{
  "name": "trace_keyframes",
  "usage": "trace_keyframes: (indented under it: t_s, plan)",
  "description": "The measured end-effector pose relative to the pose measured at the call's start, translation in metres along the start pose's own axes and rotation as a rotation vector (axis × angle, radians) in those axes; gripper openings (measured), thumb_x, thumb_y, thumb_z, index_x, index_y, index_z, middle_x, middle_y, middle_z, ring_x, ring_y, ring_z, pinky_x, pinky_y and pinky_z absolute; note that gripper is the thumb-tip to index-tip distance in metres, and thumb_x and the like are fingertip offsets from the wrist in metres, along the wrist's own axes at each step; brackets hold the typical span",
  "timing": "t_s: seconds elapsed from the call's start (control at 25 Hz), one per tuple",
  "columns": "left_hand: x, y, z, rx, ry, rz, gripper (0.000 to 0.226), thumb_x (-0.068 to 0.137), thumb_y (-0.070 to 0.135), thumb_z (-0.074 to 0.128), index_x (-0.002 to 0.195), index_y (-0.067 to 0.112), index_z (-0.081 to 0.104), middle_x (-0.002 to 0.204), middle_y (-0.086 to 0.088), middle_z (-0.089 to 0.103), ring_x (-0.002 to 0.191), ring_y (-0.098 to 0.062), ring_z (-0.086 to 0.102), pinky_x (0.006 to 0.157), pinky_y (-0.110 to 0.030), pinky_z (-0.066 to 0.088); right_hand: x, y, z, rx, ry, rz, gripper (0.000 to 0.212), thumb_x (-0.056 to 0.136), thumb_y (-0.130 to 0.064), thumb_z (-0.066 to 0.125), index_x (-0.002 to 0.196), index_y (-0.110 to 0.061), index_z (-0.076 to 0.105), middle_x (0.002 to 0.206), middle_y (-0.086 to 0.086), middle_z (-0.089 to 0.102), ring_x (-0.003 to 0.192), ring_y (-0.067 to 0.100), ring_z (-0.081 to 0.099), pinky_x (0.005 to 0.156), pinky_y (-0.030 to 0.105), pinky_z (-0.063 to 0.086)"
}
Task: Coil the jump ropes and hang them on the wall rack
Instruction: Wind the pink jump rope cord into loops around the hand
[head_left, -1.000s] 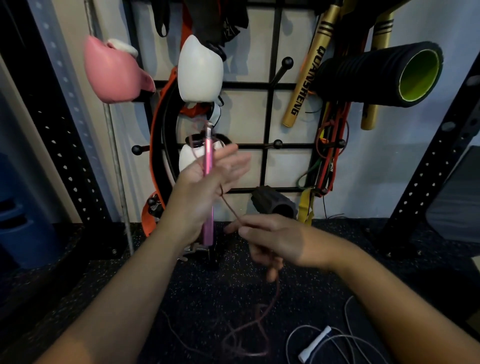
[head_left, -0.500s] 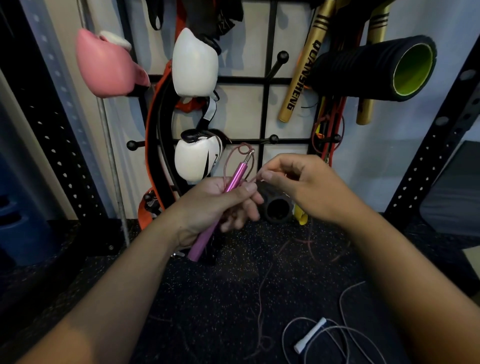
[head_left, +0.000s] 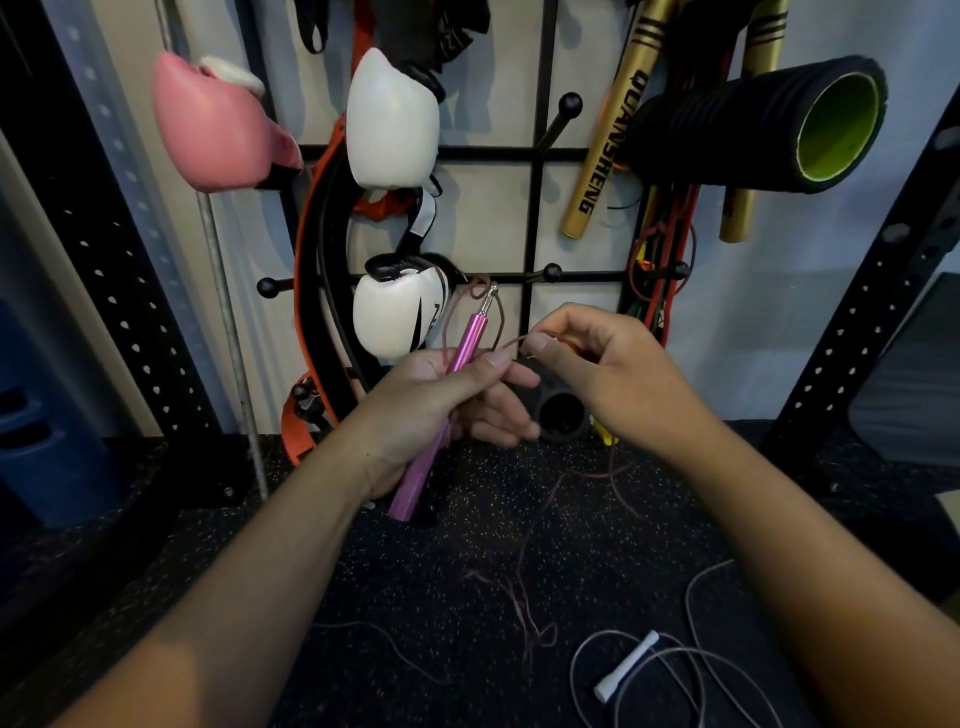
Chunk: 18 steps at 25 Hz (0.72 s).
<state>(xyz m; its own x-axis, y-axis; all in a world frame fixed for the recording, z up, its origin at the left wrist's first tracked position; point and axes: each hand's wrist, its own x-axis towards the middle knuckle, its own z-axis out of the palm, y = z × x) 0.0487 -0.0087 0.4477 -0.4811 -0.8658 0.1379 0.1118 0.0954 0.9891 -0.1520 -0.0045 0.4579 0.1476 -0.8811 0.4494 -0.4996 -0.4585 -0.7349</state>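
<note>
The left hand (head_left: 441, 405) has its fingers curled around a slim pink metal jump-rope handle (head_left: 447, 395), which tilts with its silver tip up and to the right, just in front of the black wire wall rack (head_left: 535, 208). A thin reddish-brown rope cord (head_left: 501, 322) loops out of that tip and arcs over to the right hand (head_left: 602, 374), whose thumb and forefinger pinch it just right of the handle. From there the cord trails down in loose tangles onto the dark speckled rubber floor (head_left: 363, 571) below the rack.

Lower and to the right of the rack, a second jump rope with a white plastic handle (head_left: 626, 665) and a clear cord (head_left: 691, 670) lies uncoiled on the floor.

On the rack's pegs hang a pink boxing glove (head_left: 218, 130) at its left edge, an upper white boxing glove (head_left: 392, 119), and a lower white glove with black trim (head_left: 397, 317) just left of the pink handle. An orange and black strap (head_left: 311, 270) curves down the rack's left side. At the rack's right sit a black ridged foam roller with a green inside (head_left: 753, 124), gold sticks with black lettering (head_left: 608, 150), and red and yellow bands (head_left: 660, 270).
</note>
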Motion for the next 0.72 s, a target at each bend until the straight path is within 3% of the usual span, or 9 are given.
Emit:
trace_keyframes:
  t_s: [0.08, 0.16, 0.24, 0.36, 0.44, 0.52, 0.6, 0.68, 0.72]
  plan:
    - [-0.002, 0.002, 0.002, 0.004, -0.005, -0.009, 0.03, 0.101, 0.026, 0.054, 0.099, 0.004, 0.074, 0.057, -0.004, 0.065, 0.049, -0.016, 0.066, 0.051, -0.022, 0.055, 0.001, 0.001, 0.001, 0.008, 0.012, -0.031, 0.014, 0.102, -0.033, 0.061, 0.098, -0.025, 0.072, 0.093, 0.02, 0.073, 0.089, 0.046, 0.066, 0.08, 0.061, 0.055]
    - [-0.004, 0.005, 0.002, -0.06, -0.06, -0.027, 0.031, 0.099, 0.029, 0.055, 0.09, 0.006, 0.074, 0.045, 0.003, 0.05, 0.031, -0.007, 0.046, 0.037, -0.018, 0.037, 0.0, 0.003, 0.003, 0.023, 0.025, -0.053, 0.014, 0.103, -0.031, 0.061, 0.1, -0.023, 0.073, 0.091, 0.016, 0.074, 0.086, 0.04, 0.067, 0.079, 0.054, 0.058]
    - [-0.006, 0.011, 0.003, -0.245, -0.166, -0.014, 0.034, 0.102, 0.027, 0.051, 0.084, 0.006, 0.072, 0.039, 0.008, 0.043, 0.026, -0.001, 0.038, 0.032, -0.019, 0.022, -0.003, 0.008, 0.006, 0.042, -0.003, -0.029, 0.019, 0.104, -0.033, 0.058, 0.097, -0.021, 0.071, 0.081, 0.008, 0.071, 0.074, 0.031, 0.065, 0.071, 0.044, 0.054]
    - [-0.006, 0.023, 0.014, -0.672, -0.107, 0.08, 0.039, 0.106, 0.023, 0.045, 0.087, 0.005, 0.074, 0.046, 0.006, 0.058, 0.034, -0.002, 0.055, 0.035, -0.014, 0.039, -0.013, 0.018, 0.018, 0.123, -0.158, 0.124, 0.031, 0.108, -0.038, 0.045, 0.094, -0.021, 0.068, 0.068, 0.0, 0.061, 0.063, 0.017, 0.061, 0.066, 0.033, 0.051]
    - [0.0, 0.024, 0.014, -0.808, 0.069, 0.207, 0.035, 0.107, 0.019, 0.046, 0.104, 0.0, 0.075, 0.073, -0.003, 0.077, 0.064, -0.011, 0.076, 0.058, -0.019, 0.06, -0.023, 0.02, 0.032, 0.111, -0.329, 0.167, 0.032, 0.109, -0.039, 0.04, 0.102, -0.021, 0.066, 0.069, 0.004, 0.058, 0.065, 0.02, 0.064, 0.068, 0.029, 0.052]
    - [0.006, 0.02, 0.004, -0.501, 0.223, 0.314, 0.033, 0.109, 0.018, 0.043, 0.126, 0.0, 0.064, 0.104, -0.009, 0.08, 0.099, -0.019, 0.077, 0.085, -0.027, 0.061, -0.029, 0.013, 0.043, 0.187, -0.507, 0.184, 0.028, 0.109, -0.035, 0.044, 0.112, -0.017, 0.065, 0.066, 0.006, 0.046, 0.061, 0.026, 0.056, 0.066, 0.03, 0.055]
    - [0.006, 0.013, -0.005, 0.132, 0.317, 0.298, 0.031, 0.11, 0.022, 0.042, 0.129, 0.008, 0.063, 0.113, -0.003, 0.079, 0.106, -0.008, 0.074, 0.096, -0.021, 0.054, -0.026, 0.004, 0.04, 0.275, -0.61, 0.215, 0.02, 0.108, -0.026, 0.052, 0.12, -0.016, 0.064, 0.061, 0.001, 0.044, 0.054, 0.023, 0.048, 0.063, 0.033, 0.058]
    - [0.002, 0.007, -0.011, 0.596, 0.307, 0.169, 0.027, 0.108, 0.031, 0.046, 0.115, 0.023, 0.07, 0.106, 0.009, 0.078, 0.095, 0.006, 0.071, 0.087, -0.01, 0.047, -0.02, -0.006, 0.026, 0.076, -0.611, 0.158, 0.018, 0.105, -0.023, 0.057, 0.12, -0.023, 0.068, 0.059, -0.011, 0.059, 0.049, 0.01, 0.046, 0.054, 0.022, 0.047]
    - [0.0, 0.003, -0.013, 0.702, 0.267, 0.113, 0.026, 0.106, 0.035, 0.048, 0.107, 0.026, 0.072, 0.098, 0.011, 0.079, 0.089, 0.006, 0.071, 0.08, -0.012, 0.047, -0.016, -0.01, 0.018, -0.042, -0.575, 0.118, 0.017, 0.104, -0.024, 0.058, 0.115, -0.026, 0.071, 0.06, -0.018, 0.063, 0.048, 0.005, 0.044, 0.052, 0.018, 0.041]
